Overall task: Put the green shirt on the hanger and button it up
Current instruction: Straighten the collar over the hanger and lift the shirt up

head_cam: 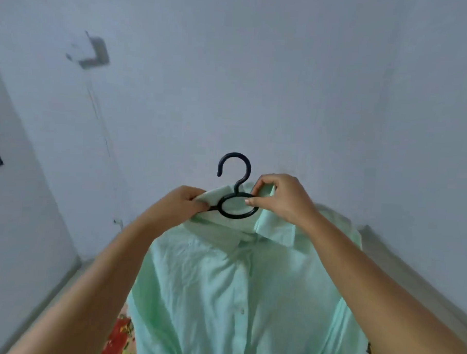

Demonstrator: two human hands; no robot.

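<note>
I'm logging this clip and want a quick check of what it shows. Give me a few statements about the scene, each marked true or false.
1. The hanger is black. True.
2. The hanger's hook hangs on a rail. False: it is free in the air, in front of the wall.
3. The left hand and the right hand each have a grip at the collar of the shirt. True.
4. The shirt is blue with stripes. False: it is plain light green.
5. Red patterned cloth shows at the lower left, beside the shirt. True.
</note>
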